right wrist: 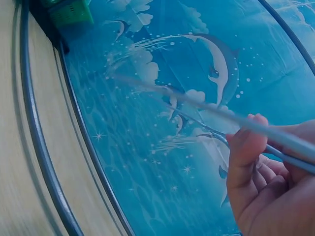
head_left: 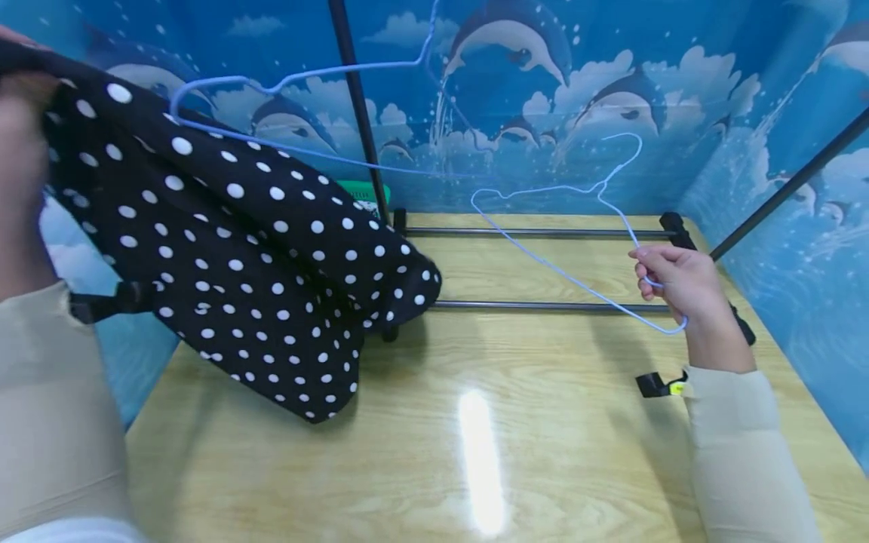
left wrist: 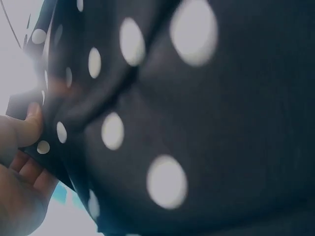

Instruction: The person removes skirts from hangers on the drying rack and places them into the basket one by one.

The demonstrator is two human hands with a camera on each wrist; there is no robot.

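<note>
A black garment with white polka dots (head_left: 258,264) hangs from my raised left hand (head_left: 23,128), which is blurred at the top left, and its lower end drapes onto the wooden table (head_left: 475,437). In the left wrist view the garment (left wrist: 197,118) fills the frame and my thumb (left wrist: 27,129) presses on its edge. My right hand (head_left: 668,279) grips the lower corner of a light blue wire hanger (head_left: 563,192) above the table's right side. In the right wrist view my fingers (right wrist: 246,157) curl round the hanger wire (right wrist: 206,110). A second blue hanger (head_left: 299,75) hangs by the garment's top.
A black garment rack stands on the table: an upright pole (head_left: 356,105), two base bars (head_left: 543,305) and a slanted pole (head_left: 787,188) at the right. A green object (head_left: 366,192) sits behind the garment. Blue dolphin-print walls (head_left: 577,90) enclose the table on three sides.
</note>
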